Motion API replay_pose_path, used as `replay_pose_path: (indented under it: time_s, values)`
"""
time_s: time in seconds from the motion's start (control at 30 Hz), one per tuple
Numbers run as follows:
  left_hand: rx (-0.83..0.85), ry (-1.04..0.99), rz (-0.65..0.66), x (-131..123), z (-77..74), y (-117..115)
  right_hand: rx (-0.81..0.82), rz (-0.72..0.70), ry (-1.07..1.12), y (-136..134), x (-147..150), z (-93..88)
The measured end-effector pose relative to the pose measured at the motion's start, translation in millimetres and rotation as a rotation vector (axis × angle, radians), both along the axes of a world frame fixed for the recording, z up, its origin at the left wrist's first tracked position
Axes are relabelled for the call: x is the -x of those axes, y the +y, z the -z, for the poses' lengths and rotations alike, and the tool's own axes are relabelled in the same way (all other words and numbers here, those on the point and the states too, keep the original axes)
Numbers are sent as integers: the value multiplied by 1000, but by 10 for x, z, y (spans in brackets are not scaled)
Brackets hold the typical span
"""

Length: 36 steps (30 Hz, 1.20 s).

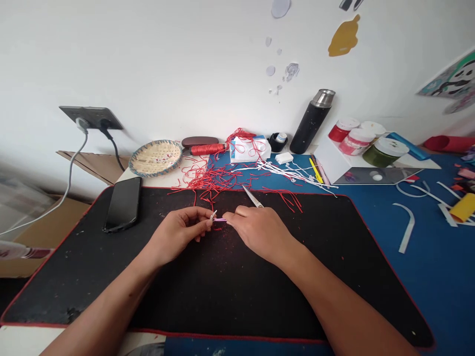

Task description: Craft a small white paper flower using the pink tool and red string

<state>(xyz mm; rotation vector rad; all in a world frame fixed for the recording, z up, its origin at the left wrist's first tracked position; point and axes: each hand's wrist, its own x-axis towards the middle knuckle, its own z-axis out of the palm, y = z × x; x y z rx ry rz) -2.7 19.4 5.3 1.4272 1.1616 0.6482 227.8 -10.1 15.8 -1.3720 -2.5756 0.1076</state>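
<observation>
Across your blue worktop (438,277) lies a black desk mat (222,296), with a smartphone (122,204) at its ten o'clock and loose red cord scraps (211,180) at twelve. Your left hand (178,235) and right hand (260,232) pinch a small purple strip (219,219) between their fingertips near the mat's centre. Scissors (252,197) lie just past your right hand, at one o'clock.

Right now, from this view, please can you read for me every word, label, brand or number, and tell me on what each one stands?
The label on the white-lidded jar: too small and blurred to read.
The markings on the white and blue box: too blurred to read.
No other word, brand or number can be read in this view.
</observation>
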Motion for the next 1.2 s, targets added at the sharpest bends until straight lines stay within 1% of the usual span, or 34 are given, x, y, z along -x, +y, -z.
replay_pose_path:
  time_s: [0.13, 0.3, 0.5, 0.57, 0.7, 0.9, 1.03, 1.2]
  values:
    - [17, -13, -11, 11, -8, 9, -14, -2, 4, 2, -4, -6]
    - [58, -80, -29, 5, -12, 16, -16, 2, -2, 3, 7, 3]
    - [0, -122, -123, -38, 45, -22, 42, 43, 9, 7, 20, 25]
    - [-31, -132, -155, -46, 64, -35, 70, 60, 51, 5, 26, 29]
    - [-69, -158, -231, -65, 87, -55, 123, 70, 209, -8, 51, 51]
    - [-69, -254, -327, -135, 127, -80, 135, 86, 351, -33, 134, 153]
    - [-10, -363, -378, -190, 150, -88, 126, 110, 371, -35, 181, 198]
    - [8, -371, -353, -189, 133, -85, 110, 113, 341, -27, 138, 162]
